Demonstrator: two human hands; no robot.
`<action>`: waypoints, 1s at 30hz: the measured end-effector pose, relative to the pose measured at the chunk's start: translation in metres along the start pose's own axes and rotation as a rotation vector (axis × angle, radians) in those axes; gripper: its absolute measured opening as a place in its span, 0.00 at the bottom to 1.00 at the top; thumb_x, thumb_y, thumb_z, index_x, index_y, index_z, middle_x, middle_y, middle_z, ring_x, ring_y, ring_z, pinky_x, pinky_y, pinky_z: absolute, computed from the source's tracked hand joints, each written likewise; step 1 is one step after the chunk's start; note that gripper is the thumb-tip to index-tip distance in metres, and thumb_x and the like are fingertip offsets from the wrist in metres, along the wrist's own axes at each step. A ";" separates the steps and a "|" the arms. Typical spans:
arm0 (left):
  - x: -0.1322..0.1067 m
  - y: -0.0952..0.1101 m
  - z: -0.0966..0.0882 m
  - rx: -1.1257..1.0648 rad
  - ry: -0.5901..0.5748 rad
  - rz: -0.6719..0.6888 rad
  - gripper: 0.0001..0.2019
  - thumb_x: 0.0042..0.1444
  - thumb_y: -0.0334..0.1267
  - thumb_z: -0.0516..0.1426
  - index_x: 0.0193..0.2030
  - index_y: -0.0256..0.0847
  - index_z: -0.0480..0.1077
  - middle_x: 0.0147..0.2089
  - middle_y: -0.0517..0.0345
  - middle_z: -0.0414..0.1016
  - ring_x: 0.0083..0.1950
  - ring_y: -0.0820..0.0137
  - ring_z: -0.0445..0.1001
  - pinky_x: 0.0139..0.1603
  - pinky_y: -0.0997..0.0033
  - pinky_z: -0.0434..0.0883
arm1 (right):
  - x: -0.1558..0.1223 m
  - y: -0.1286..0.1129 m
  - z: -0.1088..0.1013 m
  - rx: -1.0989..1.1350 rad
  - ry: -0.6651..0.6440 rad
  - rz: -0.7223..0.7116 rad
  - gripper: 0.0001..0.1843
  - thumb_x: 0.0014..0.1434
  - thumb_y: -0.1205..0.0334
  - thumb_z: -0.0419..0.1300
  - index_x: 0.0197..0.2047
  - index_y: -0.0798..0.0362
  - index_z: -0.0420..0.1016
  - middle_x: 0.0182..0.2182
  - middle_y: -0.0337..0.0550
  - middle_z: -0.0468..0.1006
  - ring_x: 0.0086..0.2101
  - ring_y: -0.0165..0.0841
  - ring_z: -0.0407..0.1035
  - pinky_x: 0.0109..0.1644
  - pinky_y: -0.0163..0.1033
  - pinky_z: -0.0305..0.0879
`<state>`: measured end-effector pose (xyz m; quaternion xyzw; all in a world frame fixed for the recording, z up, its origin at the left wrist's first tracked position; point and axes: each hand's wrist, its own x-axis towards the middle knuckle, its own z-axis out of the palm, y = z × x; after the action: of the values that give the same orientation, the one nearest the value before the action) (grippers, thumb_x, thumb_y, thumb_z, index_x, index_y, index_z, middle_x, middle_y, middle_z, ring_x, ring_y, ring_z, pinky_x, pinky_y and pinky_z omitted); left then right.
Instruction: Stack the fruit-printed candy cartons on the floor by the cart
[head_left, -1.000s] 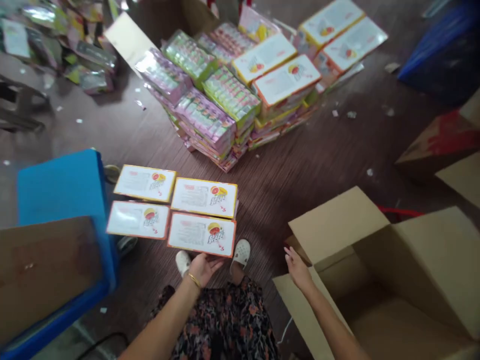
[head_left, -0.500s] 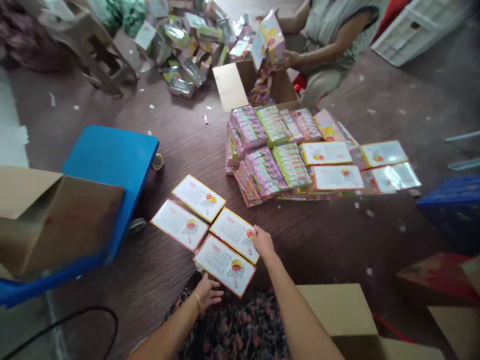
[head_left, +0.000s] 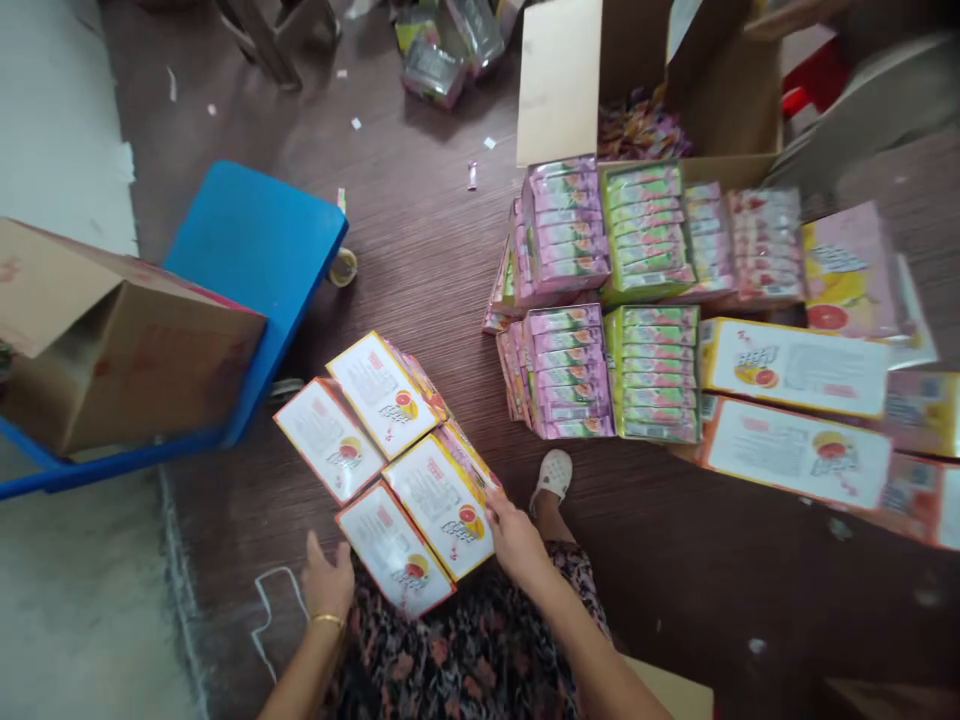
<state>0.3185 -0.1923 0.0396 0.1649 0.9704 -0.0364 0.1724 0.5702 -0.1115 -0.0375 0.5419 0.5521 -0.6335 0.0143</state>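
Note:
Several flat white packs with orange and yellow borders (head_left: 386,460) lie side by side as a block on the brown floor in front of my feet. My left hand (head_left: 328,580) presses against the near left corner of the block, fingers spread. My right hand (head_left: 512,535) rests on the block's right edge, against a yellow-bordered pack (head_left: 442,505). Neither hand has lifted anything. A white shoe (head_left: 553,472) shows just right of my right hand.
A pile of pink and green packs (head_left: 592,300) and more white-faced packs (head_left: 795,410) lies to the right. An open cardboard box (head_left: 570,80) stands behind it. A blue stool (head_left: 247,250) with a carton (head_left: 112,340) on it is at the left.
The view has swung down and left. My right hand slid along the block's right edge toward me, and my left hand moved to the near left corner. The packs now sit tighter together.

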 end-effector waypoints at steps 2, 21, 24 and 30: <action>0.010 0.039 -0.003 0.027 0.213 0.285 0.31 0.61 0.42 0.47 0.68 0.29 0.55 0.65 0.31 0.61 0.67 0.49 0.60 0.67 0.44 0.57 | 0.026 -0.010 -0.020 0.065 0.058 -0.098 0.26 0.65 0.64 0.45 0.64 0.62 0.64 0.63 0.52 0.64 0.63 0.36 0.58 0.69 0.40 0.51; 0.102 0.194 0.051 0.155 0.362 0.684 0.28 0.65 0.42 0.45 0.71 0.42 0.52 0.75 0.40 0.38 0.75 0.50 0.36 0.72 0.42 0.38 | 0.152 -0.062 -0.045 0.827 -0.108 0.056 0.20 0.47 0.69 0.62 0.46 0.54 0.69 0.35 0.37 0.75 0.33 0.28 0.69 0.39 0.34 0.67; 0.110 0.195 0.043 0.097 0.352 0.700 0.28 0.65 0.41 0.45 0.71 0.38 0.53 0.73 0.38 0.45 0.74 0.52 0.41 0.72 0.44 0.42 | 0.149 -0.062 -0.051 1.134 -0.265 0.061 0.21 0.43 0.72 0.64 0.43 0.54 0.69 0.31 0.35 0.75 0.33 0.26 0.70 0.39 0.30 0.67; 0.124 0.198 0.040 0.114 0.385 0.772 0.28 0.65 0.42 0.45 0.70 0.35 0.55 0.73 0.39 0.46 0.75 0.53 0.40 0.73 0.46 0.38 | 0.142 -0.066 -0.060 1.122 -0.352 0.029 0.16 0.57 0.55 0.60 0.45 0.56 0.68 0.45 0.51 0.78 0.25 0.27 0.72 0.23 0.30 0.65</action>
<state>0.2877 0.0272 -0.0433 0.5289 0.8484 0.0086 -0.0202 0.5116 0.0394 -0.0802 0.3608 0.1144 -0.9090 -0.1744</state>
